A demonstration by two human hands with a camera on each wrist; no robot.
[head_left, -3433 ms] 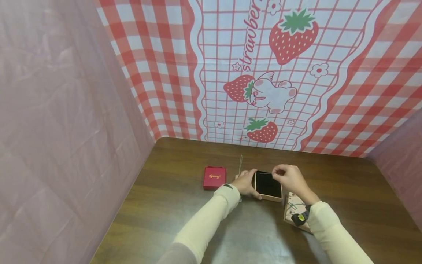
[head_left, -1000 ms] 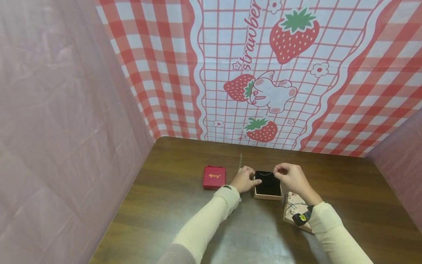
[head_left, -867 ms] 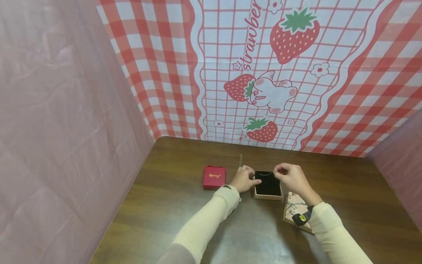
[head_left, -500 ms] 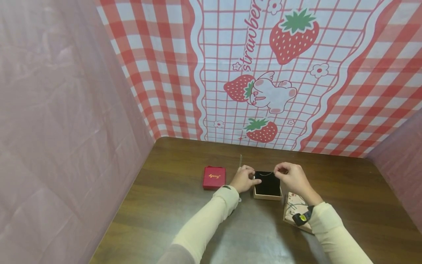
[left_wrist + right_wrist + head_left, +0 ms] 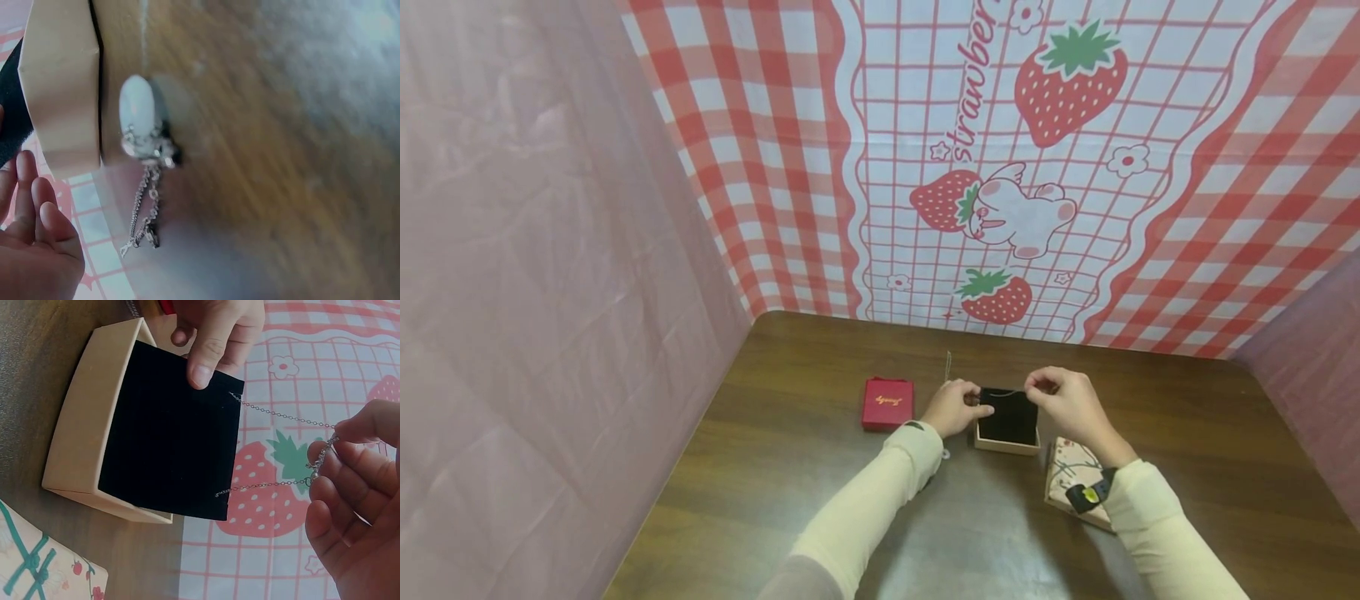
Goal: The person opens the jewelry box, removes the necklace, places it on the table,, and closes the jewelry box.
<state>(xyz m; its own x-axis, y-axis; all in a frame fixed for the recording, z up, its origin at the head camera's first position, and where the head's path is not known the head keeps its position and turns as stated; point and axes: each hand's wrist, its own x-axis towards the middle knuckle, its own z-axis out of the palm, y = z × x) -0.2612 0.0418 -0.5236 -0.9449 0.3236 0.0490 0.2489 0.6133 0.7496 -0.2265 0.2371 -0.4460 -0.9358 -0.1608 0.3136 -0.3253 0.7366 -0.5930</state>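
A cardboard jewellery box (image 5: 1007,448) stands on the table with a black velvet pad (image 5: 172,431) tilted up out of it. My left hand (image 5: 952,408) pinches the pad's edge, thumb on its face; the right wrist view shows this left hand (image 5: 222,334) from the far side. Two strands of a thin silver necklace (image 5: 284,416) run from slits near the pad's edge. Their gathered ends are between the thumb and fingers of my right hand (image 5: 1067,404). Beside the box, the left wrist view has a chain with a white oval pendant (image 5: 137,106) lying on the table.
A floral-patterned box lid (image 5: 1066,468) lies below my right wrist. Left of my left hand sits a red box (image 5: 887,405) with gold lettering. A thin chain (image 5: 947,365) stretches across the table behind that hand. A strawberry-print cloth (image 5: 1000,208) hangs at the table's back edge.
Since the earliest frame my left hand has shifted from gripping the box's side to pinching the pad. The necklace strand has stayed at my right fingertips, which have risen slightly.
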